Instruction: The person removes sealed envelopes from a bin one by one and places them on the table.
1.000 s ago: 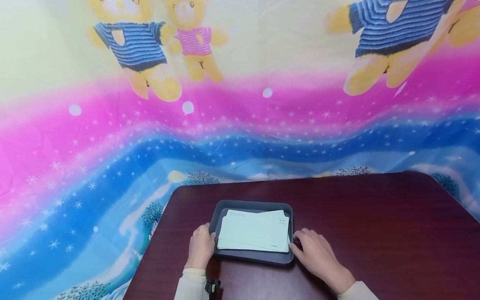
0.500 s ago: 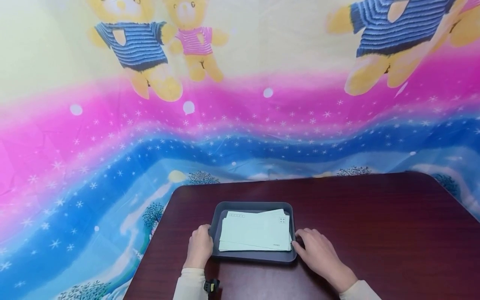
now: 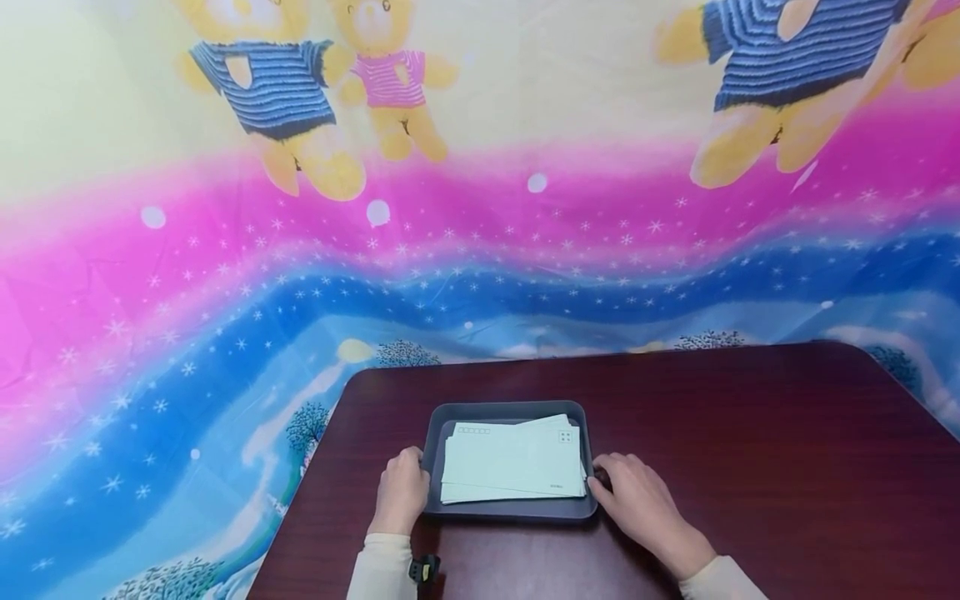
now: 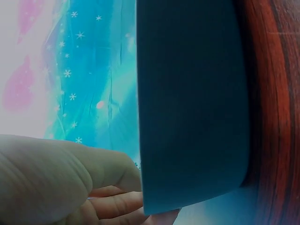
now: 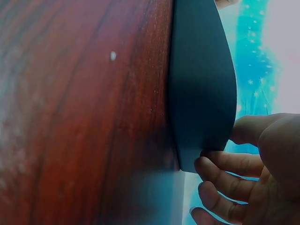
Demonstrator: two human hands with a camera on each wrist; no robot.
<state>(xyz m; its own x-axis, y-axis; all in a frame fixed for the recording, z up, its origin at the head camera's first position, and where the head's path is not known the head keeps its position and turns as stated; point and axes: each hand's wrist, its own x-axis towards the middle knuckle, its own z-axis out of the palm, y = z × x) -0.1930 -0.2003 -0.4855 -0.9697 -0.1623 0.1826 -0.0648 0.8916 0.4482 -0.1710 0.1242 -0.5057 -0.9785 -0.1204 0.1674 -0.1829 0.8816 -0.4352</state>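
Note:
A dark grey rectangular tray (image 3: 517, 510) rests on the table, bearing a slightly fanned stack of pale envelopes (image 3: 513, 462) with printed boxes. My left hand (image 3: 400, 492) grips the tray's left side; in the left wrist view the thumb of that hand (image 4: 51, 180) lies at the rim and its fingers are outside the tray wall (image 4: 194, 103). On the opposite side, my right hand (image 3: 645, 504) pinches the right edge. The right wrist view has its thumb at the rim and bent fingers (image 5: 229, 183) against the outer wall of the tray (image 5: 201, 79).
The table (image 3: 765, 442) is dark red-brown wood with rounded far corners. Behind it hangs a cloth (image 3: 480, 217) printed with bears and snowflakes. A black device (image 3: 424, 572) is strapped at the left wrist.
The tray with its envelopes has shifted slightly to the right and turned a little straighter. Both hands have stayed at its sides, the right one moving slightly right with it.

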